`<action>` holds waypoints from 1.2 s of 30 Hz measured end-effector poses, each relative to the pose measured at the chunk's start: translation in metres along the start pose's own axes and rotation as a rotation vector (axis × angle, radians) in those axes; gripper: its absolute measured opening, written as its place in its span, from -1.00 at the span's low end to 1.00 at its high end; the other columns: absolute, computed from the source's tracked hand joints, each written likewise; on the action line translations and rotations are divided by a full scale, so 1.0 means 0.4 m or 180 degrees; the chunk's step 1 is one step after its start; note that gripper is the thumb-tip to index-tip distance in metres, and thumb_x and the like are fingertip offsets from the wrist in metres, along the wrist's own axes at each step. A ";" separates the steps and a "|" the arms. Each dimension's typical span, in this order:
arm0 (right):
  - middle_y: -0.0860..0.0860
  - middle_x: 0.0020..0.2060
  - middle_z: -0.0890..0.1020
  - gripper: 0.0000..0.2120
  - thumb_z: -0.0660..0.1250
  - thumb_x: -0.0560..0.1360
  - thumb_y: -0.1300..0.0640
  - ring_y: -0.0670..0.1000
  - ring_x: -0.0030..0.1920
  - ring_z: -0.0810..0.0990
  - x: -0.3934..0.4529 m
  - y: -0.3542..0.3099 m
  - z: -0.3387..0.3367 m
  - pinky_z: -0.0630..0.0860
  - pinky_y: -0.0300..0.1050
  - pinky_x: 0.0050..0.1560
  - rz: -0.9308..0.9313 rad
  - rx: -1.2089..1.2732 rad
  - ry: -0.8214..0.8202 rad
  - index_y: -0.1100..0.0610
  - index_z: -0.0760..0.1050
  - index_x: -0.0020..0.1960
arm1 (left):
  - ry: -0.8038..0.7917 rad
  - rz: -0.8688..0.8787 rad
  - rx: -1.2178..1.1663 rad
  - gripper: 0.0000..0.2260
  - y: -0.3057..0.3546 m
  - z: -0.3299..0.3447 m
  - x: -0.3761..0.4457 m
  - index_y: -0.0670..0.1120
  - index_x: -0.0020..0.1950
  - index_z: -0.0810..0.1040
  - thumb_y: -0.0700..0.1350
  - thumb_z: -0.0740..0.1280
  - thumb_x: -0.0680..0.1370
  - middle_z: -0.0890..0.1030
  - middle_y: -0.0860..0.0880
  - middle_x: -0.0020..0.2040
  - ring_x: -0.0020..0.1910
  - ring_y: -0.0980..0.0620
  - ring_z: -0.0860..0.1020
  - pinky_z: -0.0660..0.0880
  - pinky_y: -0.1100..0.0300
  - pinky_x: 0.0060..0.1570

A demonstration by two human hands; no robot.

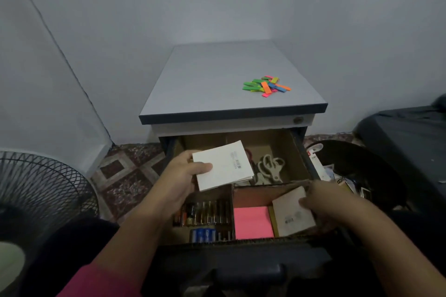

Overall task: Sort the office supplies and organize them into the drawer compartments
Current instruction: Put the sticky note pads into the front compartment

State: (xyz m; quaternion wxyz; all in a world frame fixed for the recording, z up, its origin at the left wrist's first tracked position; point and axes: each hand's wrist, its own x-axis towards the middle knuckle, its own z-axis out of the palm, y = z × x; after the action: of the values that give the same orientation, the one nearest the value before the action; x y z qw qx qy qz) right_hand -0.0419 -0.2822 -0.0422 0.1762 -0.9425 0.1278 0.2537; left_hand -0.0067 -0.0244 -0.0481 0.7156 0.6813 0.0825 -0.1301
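Note:
The open drawer has cardboard dividers. My left hand grips a white paper pad above the drawer's middle, thumb on top. My right hand holds a second white pad, tilted in the front right compartment beside a pink sticky-note pad. Batteries fill the front left compartment. White scissors lie in the back right compartment. A pile of coloured sticky flags sits on the cabinet top.
A black fan stands on the floor at the left. A dark bin with mixed items stands right of the drawer. A dark bulky object is at the far right. The cabinet backs into a white corner.

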 end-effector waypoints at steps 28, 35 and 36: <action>0.09 0.04 0.57 -0.84 0.19 0.53 0.28 0.08 0.04 0.60 -0.036 -0.028 0.054 0.48 -0.14 -0.11 -0.0066 -0.0861 0.1002 0.20 0.50 0.05 | -0.0353 0.0038 0.0420 -0.75 -0.009 0.018 -0.012 -0.05 0.17 0.50 -0.24 0.37 0.52 0.67 -0.06 0.02 0.02 -0.03 0.64 0.58 0.01 0.07; 0.10 -0.06 0.63 -0.78 0.30 0.48 0.26 0.06 -0.09 0.66 0.006 -0.006 0.050 0.62 -0.08 -0.08 -0.0018 -0.0344 0.0461 0.17 0.56 0.11 | -0.0858 0.0049 0.0825 -0.77 -0.014 0.059 -0.038 -0.13 0.10 0.48 -0.39 0.29 0.51 0.65 -0.13 0.03 0.03 -0.07 0.64 0.59 0.10 -0.10; 0.10 -0.06 0.63 -0.74 0.33 0.46 0.28 0.06 -0.10 0.67 0.006 -0.004 0.044 0.64 -0.04 -0.07 -0.0031 -0.0206 0.0318 0.16 0.55 0.14 | -0.0925 0.0111 0.0993 -0.76 -0.021 0.072 -0.045 -0.13 0.10 0.47 -0.39 0.30 0.50 0.66 -0.11 0.01 0.00 -0.05 0.65 0.60 0.12 -0.12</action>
State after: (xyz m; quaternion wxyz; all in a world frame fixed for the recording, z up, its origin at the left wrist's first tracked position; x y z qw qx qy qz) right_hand -0.0469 -0.2741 -0.0575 0.1403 -0.9598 0.1236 0.2095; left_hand -0.0282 -0.0522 -0.0489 0.6080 0.7592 -0.0545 -0.2258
